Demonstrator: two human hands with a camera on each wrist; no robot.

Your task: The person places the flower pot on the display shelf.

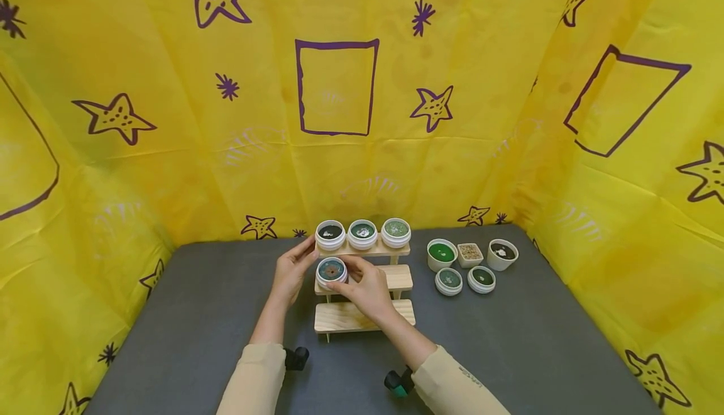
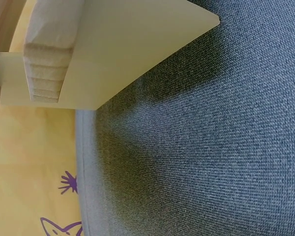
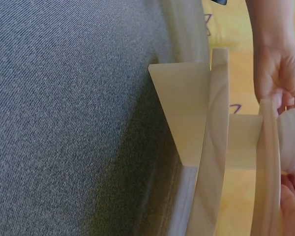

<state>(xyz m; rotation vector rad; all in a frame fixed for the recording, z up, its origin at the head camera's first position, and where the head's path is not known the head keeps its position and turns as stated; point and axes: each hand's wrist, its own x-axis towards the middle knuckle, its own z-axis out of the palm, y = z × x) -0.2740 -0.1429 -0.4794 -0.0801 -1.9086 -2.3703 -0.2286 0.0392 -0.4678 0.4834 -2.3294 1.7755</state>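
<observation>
A three-tier wooden stand (image 1: 345, 318) stands on the grey table. At the left end of its middle tier sits a small white round pot (image 1: 332, 272) with a blue and brown top. My right hand (image 1: 364, 289) grips this pot from the right, thumb at its front and fingers behind. My left hand (image 1: 291, 271) is at the stand's left side, its fingertips by the top tier's left end. Along the top tier sit three similar white pots with green tops: a left one (image 1: 330, 234), a middle one (image 1: 362, 234) and a right one (image 1: 395, 232).
Right of the stand are a pot with a bright green top (image 1: 442, 254), a square dish of grains (image 1: 470, 254), a dark-topped cup (image 1: 502, 254) and two low green-topped pots (image 1: 449, 282) (image 1: 481, 279). Yellow patterned cloth (image 1: 339, 176) walls the table's back and sides.
</observation>
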